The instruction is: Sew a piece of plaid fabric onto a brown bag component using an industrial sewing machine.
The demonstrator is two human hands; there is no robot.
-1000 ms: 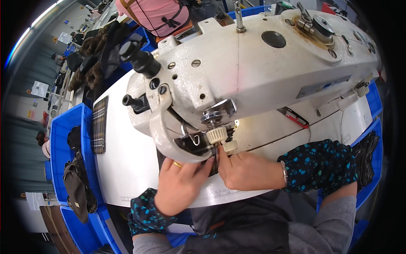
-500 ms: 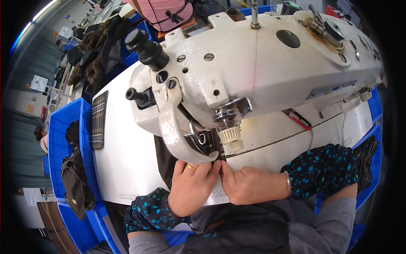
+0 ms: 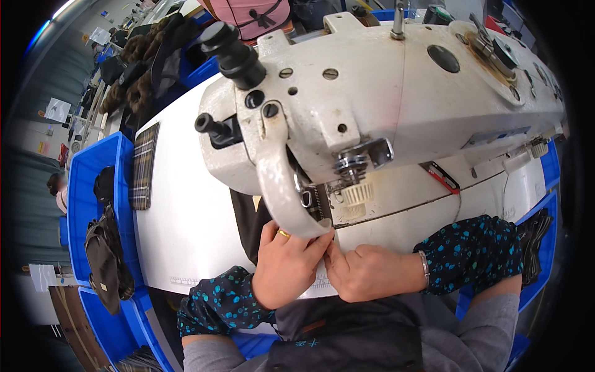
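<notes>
Dark fabric (image 3: 248, 226) pinned flat under both hands at the sewing machine (image 3: 384, 105).
Left hand (image 3: 286, 268) and right hand (image 3: 367, 273) press fingertips together on it, just below the needle; it looks soft, light and limp, best held flat near the seam on the white bench (image 3: 186, 229).

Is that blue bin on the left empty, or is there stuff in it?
Not empty. The blue bin at the table's left edge holds dark bundled pieces piled along its length.
</notes>
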